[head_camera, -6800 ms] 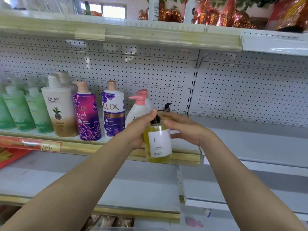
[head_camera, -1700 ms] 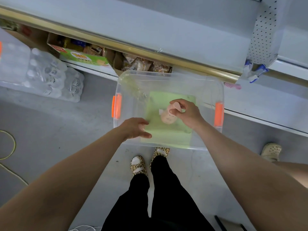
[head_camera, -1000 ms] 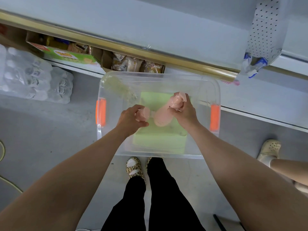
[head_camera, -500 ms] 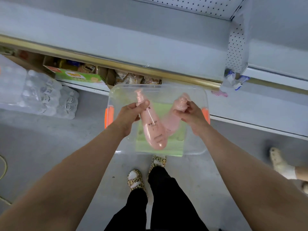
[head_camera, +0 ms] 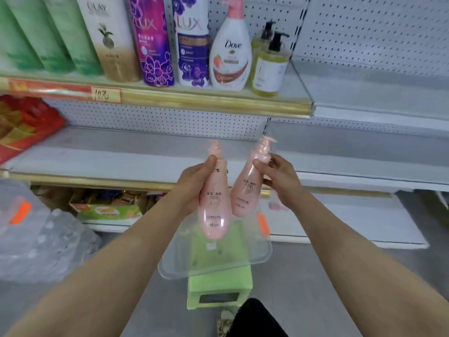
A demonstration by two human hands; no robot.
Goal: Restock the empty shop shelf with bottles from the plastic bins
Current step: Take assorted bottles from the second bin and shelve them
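Observation:
I hold two pink pump bottles upright at chest height in front of the shelves. My left hand [head_camera: 194, 183] grips the nearer pink bottle [head_camera: 215, 210] around its neck and shoulder. My right hand [head_camera: 279, 178] grips the second pink bottle [head_camera: 245, 193] at its neck. Below them the clear plastic bin [head_camera: 255, 259] with orange latches rests on a green stool [head_camera: 218, 285]. The upper shelf [head_camera: 218, 100] carries a row of bottles ending with two yellow pump bottles [head_camera: 267, 66].
Green, Olay, Lux and Dove bottles [head_camera: 230, 52] fill the upper shelf's left part. A bare grey middle shelf [head_camera: 121, 152] lies behind my hands. Red packs [head_camera: 21, 125] sit at its left. Wrapped water bottles [head_camera: 43, 244] stand on the floor at left.
My hands took two pink bottles out of the bin and lifted them. My view rose from the floor and bin to the shelves.

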